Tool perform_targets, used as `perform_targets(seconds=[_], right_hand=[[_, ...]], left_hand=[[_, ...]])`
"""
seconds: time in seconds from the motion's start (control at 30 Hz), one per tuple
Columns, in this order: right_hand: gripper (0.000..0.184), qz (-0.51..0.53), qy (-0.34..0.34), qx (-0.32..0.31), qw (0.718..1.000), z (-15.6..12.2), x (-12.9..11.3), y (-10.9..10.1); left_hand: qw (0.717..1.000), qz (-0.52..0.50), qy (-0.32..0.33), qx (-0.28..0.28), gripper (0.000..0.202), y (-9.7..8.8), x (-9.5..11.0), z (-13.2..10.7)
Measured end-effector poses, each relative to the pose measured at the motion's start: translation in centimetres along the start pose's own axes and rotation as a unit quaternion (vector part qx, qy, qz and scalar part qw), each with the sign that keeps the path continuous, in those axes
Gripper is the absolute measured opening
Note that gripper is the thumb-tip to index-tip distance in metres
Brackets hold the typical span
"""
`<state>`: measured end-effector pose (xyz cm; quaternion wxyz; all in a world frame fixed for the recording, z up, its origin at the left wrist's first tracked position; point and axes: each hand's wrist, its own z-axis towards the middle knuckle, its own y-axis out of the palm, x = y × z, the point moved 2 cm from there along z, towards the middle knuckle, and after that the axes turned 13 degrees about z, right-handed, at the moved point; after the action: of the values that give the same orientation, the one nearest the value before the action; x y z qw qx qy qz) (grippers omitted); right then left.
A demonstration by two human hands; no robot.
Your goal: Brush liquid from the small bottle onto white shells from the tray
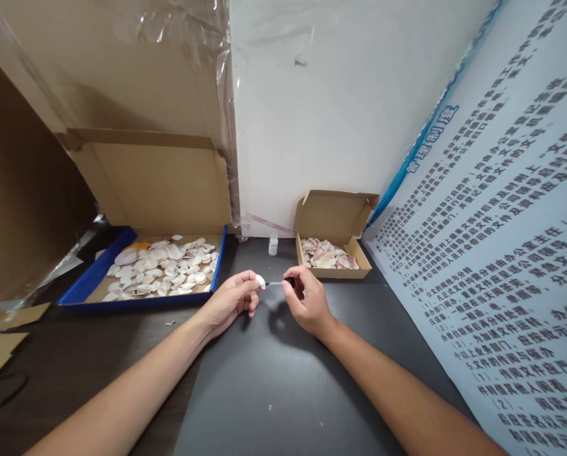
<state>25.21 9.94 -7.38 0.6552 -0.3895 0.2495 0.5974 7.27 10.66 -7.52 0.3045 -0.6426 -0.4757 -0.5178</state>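
Note:
Between thumb and fingers, my left hand [235, 296] pinches a small white seashell [261, 281]. My right hand [309, 304] is closed on the black cap [290, 281] of a thin brush applicator [274, 283], whose dark tip points left and reaches the shell. Whether the tip touches it I cannot tell for sure. Behind both hands stands a small clear bottle [273, 246] with a pale label, upright and without a cap.
At the left, an open blue-edged cardboard box [135, 304] holds many white shells. A smaller open cardboard box [344, 273] with reddish, ribbed shells stands at the back right. A printed banner [492, 240] leans along the right side; a white wall [350, 95] rises behind.

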Motion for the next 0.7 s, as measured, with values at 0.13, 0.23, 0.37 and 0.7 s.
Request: perform_targets(seconds=[0.13,0.23,0.37,0.7], right_hand=[[0.006,0.014,-0.01,-0.005,1.0,-0.11,-0.12,0.07],[0.004,0.006,-0.014,-0.012,1.0,-0.17,-0.17,0.15],[0.004,0.007,-0.012,-0.013,1.0,-0.15,-0.15,0.13],[0.005,0.009,0.012,0.002,1.0,0.0,0.33,-0.08]], left_hand=[[1.0,-0.005,-0.002,0.007,0.027,0.06,0.11,-0.05],[1.0,-0.002,-0.002,0.003,0.026,0.08,0.1,-0.07],[1.0,-0.002,-0.004,0.004,0.026,0.0,-0.04,-0.02],[0.999,0.035,-0.014,-0.021,0.016,0.24,0.17,-0.28]])
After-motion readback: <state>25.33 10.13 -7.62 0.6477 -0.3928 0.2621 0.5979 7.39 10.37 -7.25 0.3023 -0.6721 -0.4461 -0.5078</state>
